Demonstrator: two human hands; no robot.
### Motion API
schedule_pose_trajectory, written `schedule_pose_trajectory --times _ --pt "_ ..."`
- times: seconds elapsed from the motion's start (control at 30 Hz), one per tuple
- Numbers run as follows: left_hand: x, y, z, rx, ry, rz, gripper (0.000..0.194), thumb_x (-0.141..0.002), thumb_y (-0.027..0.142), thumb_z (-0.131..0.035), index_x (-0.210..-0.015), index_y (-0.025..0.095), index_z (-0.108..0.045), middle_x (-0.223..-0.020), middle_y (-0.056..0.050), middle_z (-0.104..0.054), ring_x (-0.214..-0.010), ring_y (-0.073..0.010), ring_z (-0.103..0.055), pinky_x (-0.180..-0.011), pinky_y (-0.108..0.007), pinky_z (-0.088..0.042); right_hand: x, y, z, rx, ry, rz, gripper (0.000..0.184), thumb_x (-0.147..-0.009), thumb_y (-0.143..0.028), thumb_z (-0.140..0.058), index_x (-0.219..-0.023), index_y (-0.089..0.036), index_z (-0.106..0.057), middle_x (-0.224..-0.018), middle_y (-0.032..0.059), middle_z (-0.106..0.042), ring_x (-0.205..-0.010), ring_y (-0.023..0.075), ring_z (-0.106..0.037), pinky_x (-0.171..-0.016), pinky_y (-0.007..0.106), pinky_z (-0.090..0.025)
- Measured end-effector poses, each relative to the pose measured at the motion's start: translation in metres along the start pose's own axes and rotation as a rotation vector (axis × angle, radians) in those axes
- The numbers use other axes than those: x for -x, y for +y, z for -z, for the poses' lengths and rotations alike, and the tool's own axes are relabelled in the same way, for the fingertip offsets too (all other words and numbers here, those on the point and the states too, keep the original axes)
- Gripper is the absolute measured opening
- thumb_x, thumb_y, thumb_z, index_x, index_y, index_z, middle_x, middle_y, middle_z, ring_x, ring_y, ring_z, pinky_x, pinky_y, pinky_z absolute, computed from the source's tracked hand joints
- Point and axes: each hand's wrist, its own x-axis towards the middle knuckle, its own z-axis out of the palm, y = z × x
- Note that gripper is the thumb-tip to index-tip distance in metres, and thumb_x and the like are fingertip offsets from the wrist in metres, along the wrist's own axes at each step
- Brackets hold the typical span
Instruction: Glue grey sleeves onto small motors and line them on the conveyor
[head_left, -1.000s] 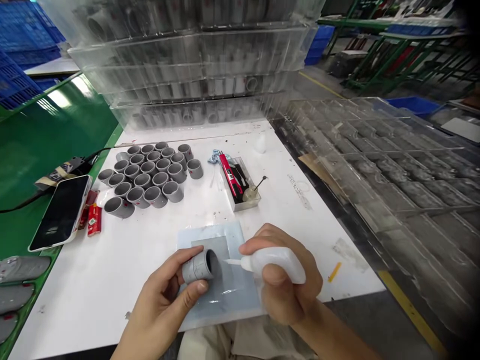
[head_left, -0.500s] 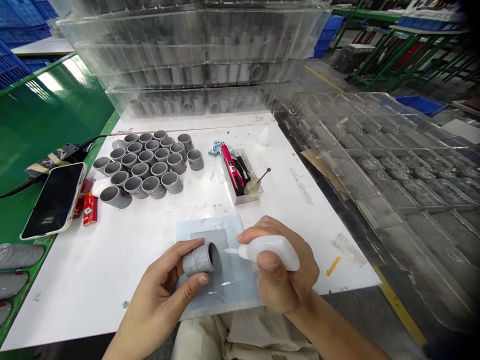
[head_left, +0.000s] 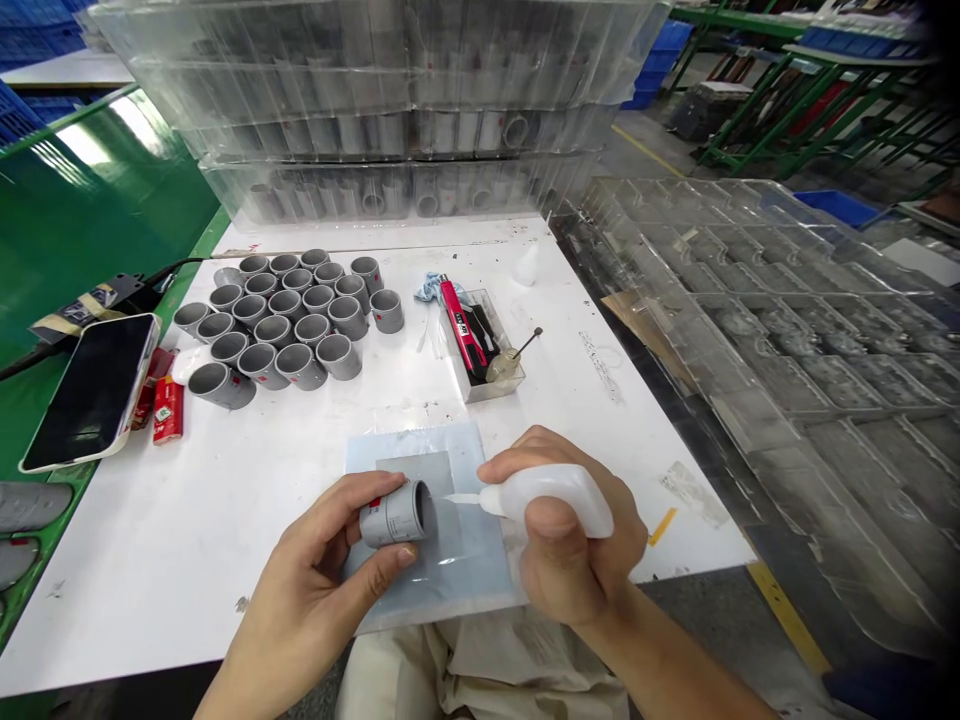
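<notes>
My left hand (head_left: 315,560) grips a short grey PVC pipe coupling (head_left: 394,514) between thumb and fingers, with its open end facing right. My right hand (head_left: 570,550) squeezes a white plastic glue bottle (head_left: 551,498). The bottle's thin nozzle points left, at or just by the coupling's rim; I cannot tell if they touch. Both hands are above a pale blue plastic-covered mat (head_left: 480,570). The inside of the coupling is dark and barely visible.
Several grey couplings (head_left: 285,320) stand on the white table (head_left: 150,570). A red utility knife (head_left: 457,330) lies in a clear box (head_left: 484,385). A phone (head_left: 90,395) rests at the left, and stacked clear trays (head_left: 375,130) of pipe pieces rise behind.
The whole scene has shifted slightly left and up in view. Both hands keep their hold, and the nozzle stays at the coupling's open end.
</notes>
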Motion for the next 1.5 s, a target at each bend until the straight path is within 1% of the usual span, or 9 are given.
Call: schedule_pose_trajectory --times 0.2,0.37,0.57,0.67,0.73,0.93,1.13,1.27,1.5 --pt "0.0012 0.0022 -0.0001 -0.022 0.003 0.001 0.032 -0.092 0.039 -0.086 -0.123 0.04 -0.082 -0.128 -0.002 -0.075 -0.115 -0.0211 -0.071 -0.09 -0.021 -0.063 -0.001 0.0009 -0.0007 0.017 -0.04 -0.011 0.027 -0.108 -0.042 -0.064 -0.1 -0.02 -0.078 -0.081 0.004 -0.074 -0.065 0.0186 -0.061 -0.058 0.035 -0.045" --pt "-0.0012 -0.0027 0.0038 -0.057 -0.04 -0.034 0.034 -0.094 0.036 -0.085 -0.127 0.044 -0.079 -0.131 0.0 -0.074 -0.117 -0.0197 -0.071 -0.092 -0.02 -0.062 -0.0011 -0.0012 -0.0015 0.052 -0.046 -0.046 0.036 -0.108 -0.045 -0.062 -0.087 -0.021 -0.078 -0.076 0.0041 -0.07 -0.061 0.0188 -0.059 -0.057 0.036 -0.045" --pt "-0.0008 -0.0009 0.0023 -0.06 -0.026 -0.031 0.033 -0.094 0.035 -0.084 -0.126 0.041 -0.08 -0.128 -0.001 -0.075 -0.113 -0.0211 -0.072 -0.088 -0.023 -0.063 -0.0018 -0.0027 -0.0012 0.036 -0.031 -0.081 0.029 -0.106 -0.044 -0.065 -0.095 -0.02 -0.079 -0.075 0.0035 -0.07 -0.061 0.0183 -0.06 -0.056 0.034 -0.048" --pt "0.0011 0.0018 0.0007 -0.049 0.007 -0.014 0.033 -0.094 0.036 -0.084 -0.126 0.036 -0.081 -0.127 -0.003 -0.075 -0.114 -0.023 -0.071 -0.085 -0.024 -0.063 -0.0017 -0.0031 -0.0005 0.025 -0.042 -0.098 0.029 -0.107 -0.042 -0.065 -0.094 -0.021 -0.079 -0.073 0.0026 -0.07 -0.06 0.0175 -0.06 -0.055 0.034 -0.047" --pt "0.0011 0.0014 0.0015 -0.053 -0.011 -0.031 0.033 -0.094 0.035 -0.084 -0.127 0.036 -0.08 -0.128 -0.004 -0.075 -0.113 -0.0229 -0.071 -0.084 -0.024 -0.064 -0.0016 -0.0037 -0.0004 0.019 -0.045 -0.123 0.03 -0.106 -0.042 -0.066 -0.091 -0.021 -0.08 -0.072 0.0025 -0.069 -0.058 0.0176 -0.059 -0.055 0.035 -0.047" --pt "-0.0015 -0.0028 0.0048 -0.075 -0.036 -0.071 0.034 -0.095 0.032 -0.084 -0.128 0.041 -0.079 -0.127 -0.001 -0.075 -0.112 -0.0192 -0.073 -0.087 -0.021 -0.064 -0.0018 -0.0057 -0.0007 -0.009 -0.065 -0.126 0.037 -0.108 -0.04 -0.064 -0.081 -0.02 -0.078 -0.071 0.0039 -0.07 -0.059 0.0174 -0.058 -0.055 0.035 -0.043" --pt "0.0008 -0.005 0.0047 -0.062 -0.018 -0.067 0.037 -0.093 0.03 -0.087 -0.126 0.043 -0.08 -0.135 0.001 -0.077 -0.121 -0.0197 -0.073 -0.095 -0.021 -0.063 0.0013 -0.0062 0.0034 -0.148 0.02 -0.312 0.039 -0.108 -0.05 -0.066 -0.088 -0.02 -0.081 -0.065 0.001 -0.063 -0.056 0.0156 -0.058 -0.053 0.033 -0.044" --pt "0.0001 -0.0075 0.0041 -0.022 -0.012 -0.094 0.037 -0.092 0.025 -0.087 -0.125 0.042 -0.08 -0.133 0.001 -0.077 -0.115 -0.018 -0.076 -0.091 -0.019 -0.064 0.0033 -0.0045 0.0049 -0.133 0.077 -0.31 0.041 -0.109 -0.052 -0.064 -0.09 -0.02 -0.082 -0.07 0.0025 -0.067 -0.062 0.0166 -0.061 -0.054 0.032 -0.045" --pt "-0.0036 -0.0052 0.0034 -0.04 -0.058 -0.181 0.031 -0.094 0.018 -0.084 -0.117 0.038 -0.081 -0.131 -0.002 -0.075 -0.128 -0.0198 -0.07 -0.096 -0.02 -0.062 0.0036 -0.0024 0.0013 -0.085 0.058 -0.3 0.036 -0.107 -0.05 -0.068 -0.094 -0.021 -0.083 -0.072 0.0021 -0.067 -0.063 0.0168 -0.061 -0.056 0.032 -0.049"
